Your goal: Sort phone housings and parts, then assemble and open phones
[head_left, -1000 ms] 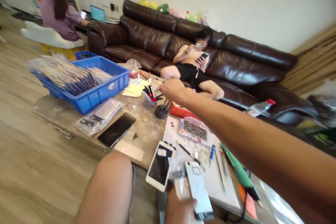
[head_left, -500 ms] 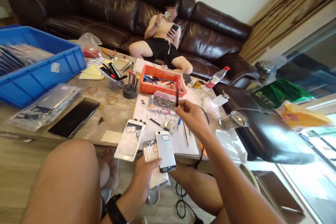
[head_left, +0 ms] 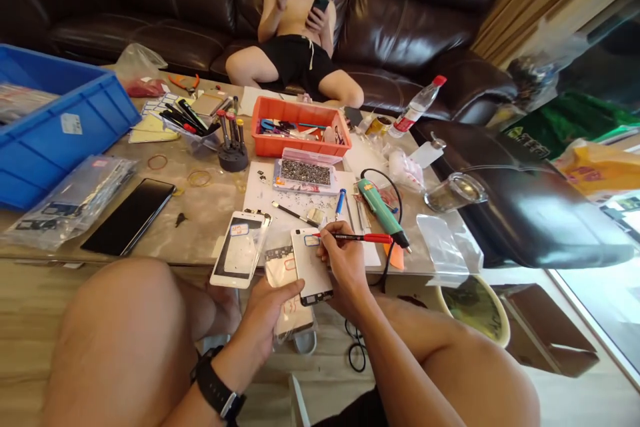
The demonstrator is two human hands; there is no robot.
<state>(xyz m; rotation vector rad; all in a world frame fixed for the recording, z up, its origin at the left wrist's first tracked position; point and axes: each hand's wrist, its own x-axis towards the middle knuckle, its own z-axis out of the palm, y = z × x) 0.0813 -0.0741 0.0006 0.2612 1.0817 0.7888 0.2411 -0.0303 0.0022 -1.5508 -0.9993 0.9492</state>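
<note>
Two hands are at work over the near edge of one table (head_left: pixel 197 237): the left hand (head_left: pixel 263 310) pinches one silver phone (head_left: pixel 311 273) under its thumb along with one bagged phone panel (head_left: pixel 296 319), while the right hand (head_left: pixel 345 263) closes narrowly around one red pen (head_left: pixel 373 237), its tip at the blue-bordered label near the phone's top end. The silver phone lies over part of the bagged panel, and the right hand covers the phone's right edge. Two more phones rest on the table: one white phone (head_left: pixel 225 268) just left of the bagged panel, jutting over the edge, and one black phone (head_left: pixel 129 219) farther left. Beyond the hands are one case of screws (head_left: pixel 305 189), one blue screwdriver (head_left: pixel 341 203), one green corded tool (head_left: pixel 383 210) and one orange basket (head_left: pixel 300 145) of small tools. One round stand (head_left: pixel 233 160) of screwdrivers is left of the basket, with one blue crate (head_left: pixel 103 121) at the far left. One bottle (head_left: pixel 415 110) and one drinking glass (head_left: pixel 456 193) are on the right. One person (head_left: pixel 305 47) sits on the sofa (head_left: pixel 400 27) behind, holding a dark phone (head_left: pixel 321 5).
</note>
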